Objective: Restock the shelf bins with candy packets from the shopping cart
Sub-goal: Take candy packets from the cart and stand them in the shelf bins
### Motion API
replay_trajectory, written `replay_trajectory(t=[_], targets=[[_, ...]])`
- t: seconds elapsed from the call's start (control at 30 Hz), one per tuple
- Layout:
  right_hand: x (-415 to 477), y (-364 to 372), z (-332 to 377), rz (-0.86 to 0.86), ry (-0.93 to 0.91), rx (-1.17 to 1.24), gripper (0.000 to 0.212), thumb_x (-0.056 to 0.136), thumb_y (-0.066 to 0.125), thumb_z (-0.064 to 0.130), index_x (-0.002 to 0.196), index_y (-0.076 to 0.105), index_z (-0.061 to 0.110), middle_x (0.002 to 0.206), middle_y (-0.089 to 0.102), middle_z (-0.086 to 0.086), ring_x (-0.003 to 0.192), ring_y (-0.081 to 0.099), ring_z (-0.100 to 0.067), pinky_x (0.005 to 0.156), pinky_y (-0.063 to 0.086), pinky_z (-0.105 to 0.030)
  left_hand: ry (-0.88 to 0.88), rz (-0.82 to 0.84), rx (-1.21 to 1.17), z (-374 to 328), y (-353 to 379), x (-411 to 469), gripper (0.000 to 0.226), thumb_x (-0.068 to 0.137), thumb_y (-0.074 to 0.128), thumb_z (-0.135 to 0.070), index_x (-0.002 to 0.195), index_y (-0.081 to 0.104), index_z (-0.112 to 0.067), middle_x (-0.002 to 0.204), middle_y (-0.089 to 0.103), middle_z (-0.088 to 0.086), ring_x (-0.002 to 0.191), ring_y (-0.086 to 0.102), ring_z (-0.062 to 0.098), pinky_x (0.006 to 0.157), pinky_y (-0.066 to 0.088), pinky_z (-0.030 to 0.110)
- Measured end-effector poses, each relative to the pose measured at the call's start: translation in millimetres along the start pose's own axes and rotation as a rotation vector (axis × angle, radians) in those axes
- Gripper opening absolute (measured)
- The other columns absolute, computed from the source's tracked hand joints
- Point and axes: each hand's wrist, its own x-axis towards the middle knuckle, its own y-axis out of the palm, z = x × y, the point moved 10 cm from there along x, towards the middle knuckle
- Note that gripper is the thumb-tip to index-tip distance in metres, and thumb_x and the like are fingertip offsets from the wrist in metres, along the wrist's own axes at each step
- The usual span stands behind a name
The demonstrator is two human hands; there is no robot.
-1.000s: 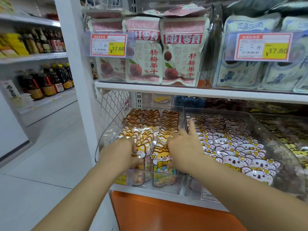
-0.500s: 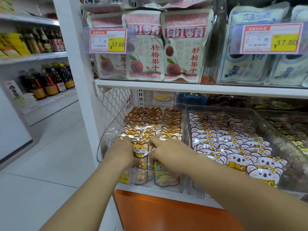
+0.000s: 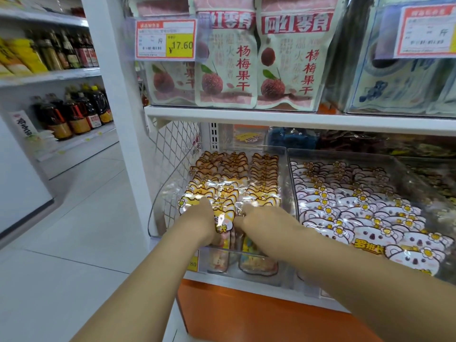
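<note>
A clear plastic bin (image 3: 158, 206) on the lower shelf holds rows of orange fox-shaped candy packets (image 3: 237, 169). My left hand (image 3: 199, 218) and my right hand (image 3: 266, 220) both reach into the bin's front. They press around the front fox packet (image 3: 223, 222) standing between them, fingers curled down on it. The fingertips are hidden among the packets. The shopping cart is out of view.
A second clear bin (image 3: 345, 155) to the right holds pink koala-shaped packets (image 3: 370, 218). The shelf above (image 3: 271, 117) carries dried-fruit bags behind a 17.60 price tag (image 3: 165, 39). Bottles (image 3: 74, 112) line shelves at left. White tiled floor (image 3: 74, 218) lies left of the shelf post.
My right hand has slid left from the bins' divider to the front fox packet. Both hands have drawn closer together, and the camera has moved in and downward.
</note>
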Motion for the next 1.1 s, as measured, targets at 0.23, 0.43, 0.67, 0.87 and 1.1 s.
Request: replay_trajectory(t=[0.23,0.43,0.67,0.87,1.1], targets=[[2.4,28.6,35.1,0.29,-0.211,0.03,0.035,0.107,0.032,0.011,0.132,0.05,-0.004,0.109,0.056,-0.018,0.094,0.051,-0.031,0.068,0.035,-0.032,0.039,-0.022,-0.066,-3.8,6.6,5.8,0.07,0.085,0.076,-0.023,0.137,0.031,-0.009,0.118,0.059,0.013,0.108,0.061,0.031,0.074,0.046,0.034],[-3.2,31.7,45.0,0.191,-0.102,0.201,0.038,0.107,0.031,0.012,0.141,0.038,-0.004,0.127,0.053,-0.026,0.107,0.054,-0.039,0.076,0.037,-0.039,0.065,0.003,-0.112,-5.7,14.5,11.7,0.073,0.084,0.074,-0.019,0.139,0.026,-0.01,0.138,0.046,0.019,0.119,0.054,0.037,0.08,0.044,0.037],[-7.5,20.0,17.6,0.167,0.102,0.498,0.013,0.104,0.037,0.007,0.106,0.048,0.001,0.12,0.057,-0.025,0.101,0.054,-0.035,0.084,0.044,-0.039,0.084,0.086,-0.078,-10.0,2.2,-5.0,0.078,0.083,0.078,-0.033,0.14,0.031,-0.008,0.137,0.046,0.017,0.113,0.055,0.031,0.084,0.046,0.034],[-66.8,-27.5,-2.8,-0.055,0.152,0.626,0.039,0.104,0.036,0.029,0.133,0.056,0.014,0.132,0.06,-0.015,0.12,0.055,-0.032,0.097,0.047,-0.04,0.136,-0.175,-0.011,-30.5,-41.8,-52.1,0.049,0.09,0.068,-0.03,0.131,0.047,-0.015,0.142,0.032,0.015,0.123,0.052,0.037,0.102,0.045,0.041],[-218.2,-78.3,-58.8,-0.21,0.244,0.392,0.033,0.095,0.047,0.039,0.126,0.057,0.034,0.109,0.07,0.0,0.101,0.063,-0.026,0.083,0.054,-0.04,0.665,-0.233,-0.198,-165.7,-55.2,-188.9,0.027,0.09,0.07,-0.033,0.114,0.056,-0.032,0.126,0.056,-0.004,0.106,0.057,0.016,0.093,0.046,0.034]])
